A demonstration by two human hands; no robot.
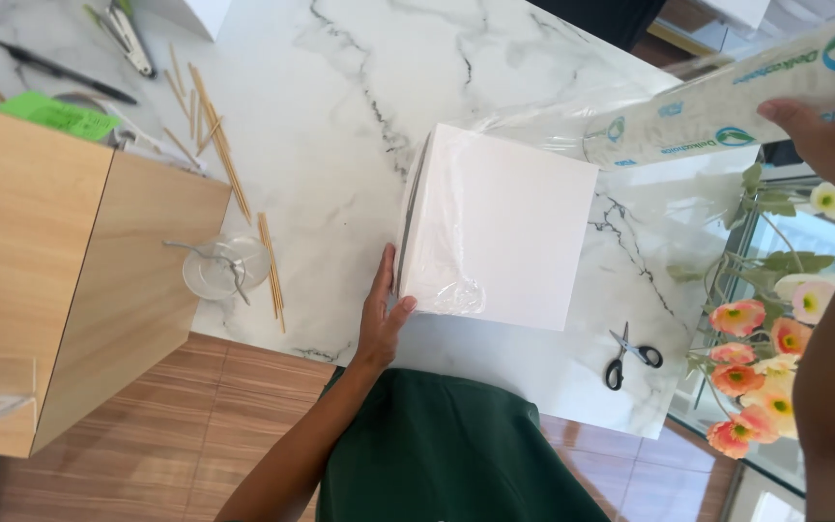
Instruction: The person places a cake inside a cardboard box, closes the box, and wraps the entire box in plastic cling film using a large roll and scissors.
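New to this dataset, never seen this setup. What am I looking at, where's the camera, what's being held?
There is no machine: one person works with bare hands, and the single picture comes from a camera worn on their head, looking down. The left hand presses against the side of a white box partly covered in clear plastic film. The right hand holds up the long carton of film, with the film stretched from it to the box. All this sits on a white marble table. Also there: black scissors, wooden skewers, a small clear glass dish, a black pen, a wooden cabinet at left and artificial flowers at right.
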